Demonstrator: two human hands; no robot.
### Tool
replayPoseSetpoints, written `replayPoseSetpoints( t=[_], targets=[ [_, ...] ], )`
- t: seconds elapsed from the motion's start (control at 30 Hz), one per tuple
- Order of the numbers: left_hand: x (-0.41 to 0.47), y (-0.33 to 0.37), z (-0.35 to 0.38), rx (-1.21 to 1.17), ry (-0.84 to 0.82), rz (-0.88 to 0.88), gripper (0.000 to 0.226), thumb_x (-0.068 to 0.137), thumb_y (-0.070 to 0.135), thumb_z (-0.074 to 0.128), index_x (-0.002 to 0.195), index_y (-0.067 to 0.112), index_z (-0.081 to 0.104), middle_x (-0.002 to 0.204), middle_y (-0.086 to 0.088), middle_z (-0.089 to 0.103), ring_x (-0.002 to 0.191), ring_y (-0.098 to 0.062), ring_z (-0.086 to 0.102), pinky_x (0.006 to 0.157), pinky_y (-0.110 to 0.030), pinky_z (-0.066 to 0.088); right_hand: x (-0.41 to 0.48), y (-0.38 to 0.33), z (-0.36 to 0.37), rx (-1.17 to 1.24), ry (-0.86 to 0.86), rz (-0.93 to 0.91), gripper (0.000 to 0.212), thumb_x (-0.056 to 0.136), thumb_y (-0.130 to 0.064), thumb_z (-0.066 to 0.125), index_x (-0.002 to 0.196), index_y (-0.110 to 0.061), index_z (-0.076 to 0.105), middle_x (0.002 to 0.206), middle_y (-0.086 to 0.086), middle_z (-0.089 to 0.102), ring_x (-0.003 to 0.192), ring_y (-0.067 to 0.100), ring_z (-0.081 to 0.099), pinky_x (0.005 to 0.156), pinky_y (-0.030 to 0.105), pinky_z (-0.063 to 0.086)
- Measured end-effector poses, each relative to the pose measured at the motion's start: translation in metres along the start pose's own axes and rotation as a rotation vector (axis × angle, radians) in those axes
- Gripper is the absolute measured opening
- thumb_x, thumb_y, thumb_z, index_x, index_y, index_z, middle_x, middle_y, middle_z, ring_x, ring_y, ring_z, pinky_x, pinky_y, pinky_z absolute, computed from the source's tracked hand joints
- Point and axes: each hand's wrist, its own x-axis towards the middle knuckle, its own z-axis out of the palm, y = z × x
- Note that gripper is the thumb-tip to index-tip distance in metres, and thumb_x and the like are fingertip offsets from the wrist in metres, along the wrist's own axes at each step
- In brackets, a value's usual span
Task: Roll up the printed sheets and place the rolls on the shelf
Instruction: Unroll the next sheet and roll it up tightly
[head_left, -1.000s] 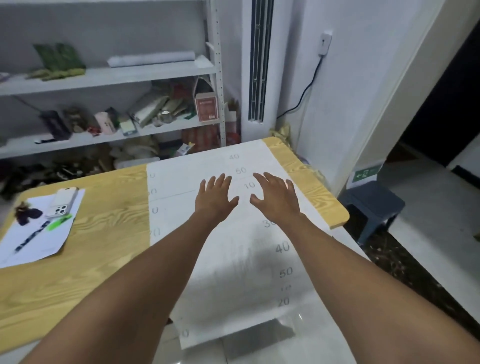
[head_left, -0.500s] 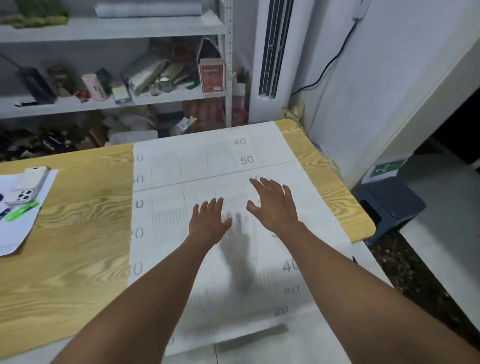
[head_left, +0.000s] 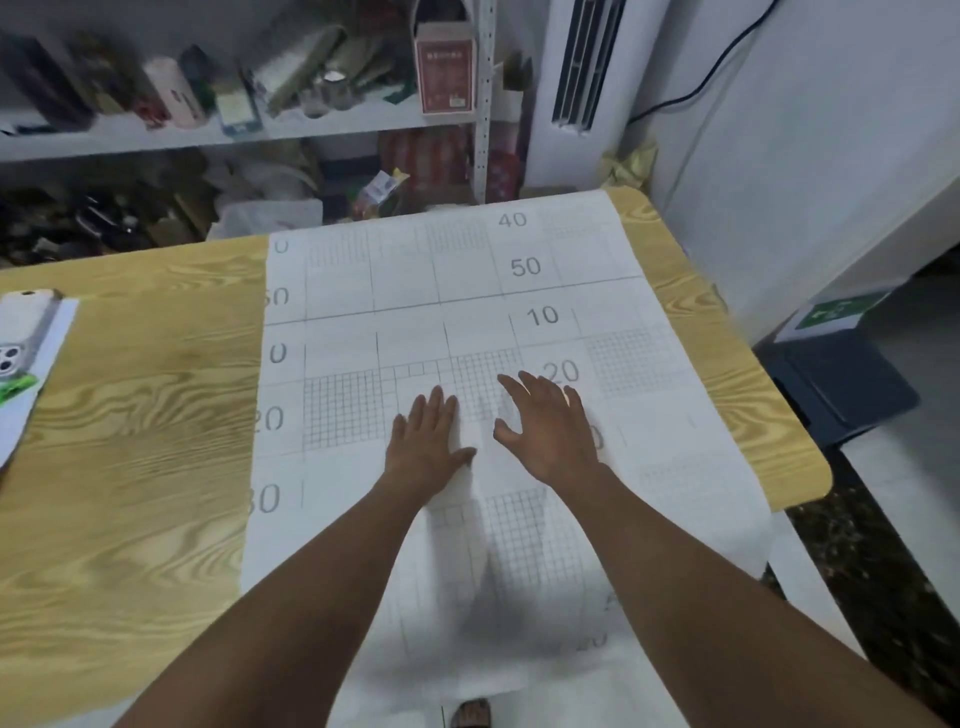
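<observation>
The yellow wood-grain desk (head_left: 130, 467) carries a large white printed grid sheet (head_left: 467, 291), flat beneath the left grip (head_left: 428, 441) and right grip (head_left: 550, 431); a smaller white paper (head_left: 9, 418) lies well left of them.

A wood-grain table (head_left: 130, 441) stands near a white wall (head_left: 831, 130), a dark stool (head_left: 841, 384) beside it.

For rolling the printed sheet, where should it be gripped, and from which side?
Its near end, from the person's own side. The printed sheet lies flat on the table, so mid-sheet, under the open left hand and right hand, it offers nothing to pinch. The near end hangs free past the table edge; fingers could likely curl under it there.
</observation>
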Motion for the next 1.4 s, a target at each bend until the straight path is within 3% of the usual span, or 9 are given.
replayPoseSetpoints(
  t=[0.13,0.23,0.43,0.83,0.97,1.07,1.13,1.27,1.4],
  targets=[
    [0.021,-0.01,-0.01,0.054,0.115,0.011,0.075,0.093,0.054,0.031,0.146,0.019,-0.008,0.152,-0.001,-0.02,0.141,-0.022,-0.01,0.113,-0.041,0.009,0.008,0.002,0.01,0.056,-0.028,-0.048,0.057,0.095,-0.042,0.042,0.147,-0.029,0.023,0.155,-0.002,0.021,0.141,0.015,0.017,0.115,0.039,0.003],
    [0.03,-0.012,-0.019,0.08,0.241,-0.026,0.063,0.098,0.041,0.029,0.146,0.018,-0.004,0.154,-0.002,-0.015,0.141,-0.023,-0.005,0.111,-0.039,0.014,0.009,0.002,0.018,0.074,-0.056,-0.09,0.057,0.095,-0.04,0.042,0.147,-0.028,0.023,0.155,-0.002,0.019,0.141,0.015,0.016,0.115,0.037,0.002],
    [0.022,-0.014,-0.023,-0.013,0.36,-0.002,0.046,0.098,0.024,0.028,0.143,0.015,0.02,0.153,-0.002,0.016,0.138,-0.021,0.016,0.109,-0.039,0.02,0.003,0.003,0.035,0.076,-0.072,-0.134,0.058,0.095,-0.046,0.042,0.147,-0.029,0.022,0.156,-0.003,0.016,0.143,0.017,0.011,0.115,0.036,0.003],
    [-0.038,-0.032,0.005,-0.057,0.227,-0.017,0.055,0.097,0.037,0.031,0.146,0.024,0.009,0.154,0.006,0.007,0.14,-0.018,0.009,0.11,-0.034,0.015,0.031,0.008,0.05,-0.101,-0.121,-0.086,0.063,0.095,-0.054,0.033,0.149,-0.034,0.005,0.158,-0.002,-0.01,0.144,0.025,-0.013,0.115,0.044,-0.005],
    [-0.048,-0.03,0.011,-0.02,0.17,0.008,0.06,0.094,0.05,0.026,0.146,0.026,0.008,0.154,0.008,0.005,0.14,-0.016,0.006,0.111,-0.032,0.014,0.047,0.002,0.046,-0.119,-0.061,-0.037,0.061,0.096,-0.048,0.037,0.149,-0.03,0.011,0.158,0.001,-0.007,0.143,0.031,-0.01,0.115,0.047,-0.001],
    [-0.051,-0.027,0.019,0.028,0.122,0.025,0.082,0.075,0.069,0.006,0.146,0.028,0.008,0.154,0.009,0.003,0.141,-0.017,0.004,0.112,-0.033,0.013,0.05,-0.002,0.043,-0.119,-0.045,-0.004,0.059,0.097,-0.045,0.038,0.148,-0.027,0.014,0.158,0.002,-0.003,0.144,0.032,-0.005,0.115,0.046,0.003],
    [-0.048,-0.024,0.02,0.01,0.106,0.002,0.086,0.072,0.072,0.007,0.146,0.028,0.006,0.154,0.008,-0.001,0.141,-0.017,-0.001,0.113,-0.035,0.009,0.049,-0.003,0.042,-0.103,-0.027,-0.032,0.058,0.097,-0.043,0.038,0.147,-0.025,0.016,0.158,0.003,0.001,0.144,0.031,0.0,0.116,0.045,0.005],
    [-0.032,-0.017,0.013,0.01,0.085,-0.023,0.076,0.087,0.061,0.033,0.146,0.026,0.001,0.154,0.006,-0.008,0.141,-0.018,-0.008,0.115,-0.037,0.004,0.038,0.007,0.037,-0.059,-0.012,-0.122,0.055,0.098,-0.041,0.037,0.148,-0.025,0.017,0.158,0.002,0.006,0.144,0.027,0.004,0.115,0.042,0.005],
    [-0.016,-0.017,0.002,-0.007,0.094,-0.042,0.068,0.092,0.052,0.033,0.146,0.025,0.001,0.154,0.006,-0.01,0.141,-0.019,-0.008,0.113,-0.038,0.002,0.028,0.026,0.032,-0.026,-0.05,-0.191,0.055,0.099,-0.039,0.036,0.148,-0.025,0.016,0.158,0.001,0.008,0.144,0.024,0.007,0.115,0.041,0.007]
  ],
)
